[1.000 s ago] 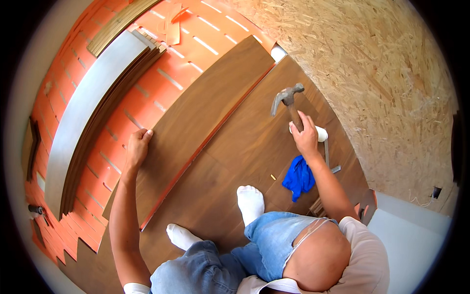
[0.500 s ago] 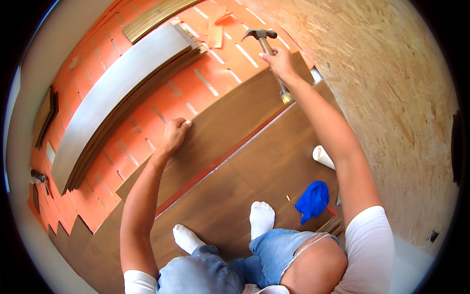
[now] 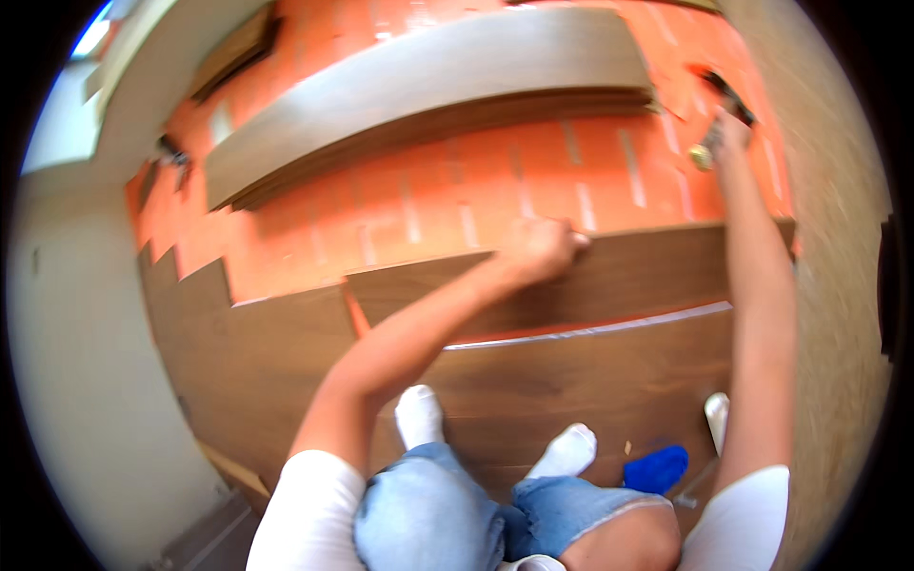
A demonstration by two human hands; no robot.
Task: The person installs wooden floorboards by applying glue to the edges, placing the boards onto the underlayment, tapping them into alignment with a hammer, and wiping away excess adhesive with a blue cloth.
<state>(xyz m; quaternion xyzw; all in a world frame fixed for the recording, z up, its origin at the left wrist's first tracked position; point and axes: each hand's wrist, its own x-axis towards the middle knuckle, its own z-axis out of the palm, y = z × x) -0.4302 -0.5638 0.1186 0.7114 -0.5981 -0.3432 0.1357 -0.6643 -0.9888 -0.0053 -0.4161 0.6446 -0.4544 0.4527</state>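
My left hand (image 3: pixel 546 247) is closed at the far edge of a loose brown plank (image 3: pixel 657 271), which lies beside the laid wood floor (image 3: pixel 267 357) with an orange and whitish strip showing between them. My right hand (image 3: pixel 731 131) grips a claw hammer (image 3: pixel 724 88) out over the orange slotted underlay (image 3: pixel 438 190), past the plank's right end. The hammer is blurred by motion. My socked feet rest on the laid boards. A blue cloth (image 3: pixel 655 468) and a white cylindrical object (image 3: pixel 716 419) lie near my right leg.
A stack of planks with a pale top board (image 3: pixel 428 76) lies across the underlay. More boards (image 3: pixel 233 52) and a dark tool (image 3: pixel 173 162) are at the back left. A pale wall (image 3: pixel 86 333) runs along the left, and a chipboard surface (image 3: pixel 828 285) along the right.
The view has turned to the right, the floor's line now running nearly level. My right hand has carried the hammer forward, off the boards to above the underlay. My left hand stays on the plank's edge.
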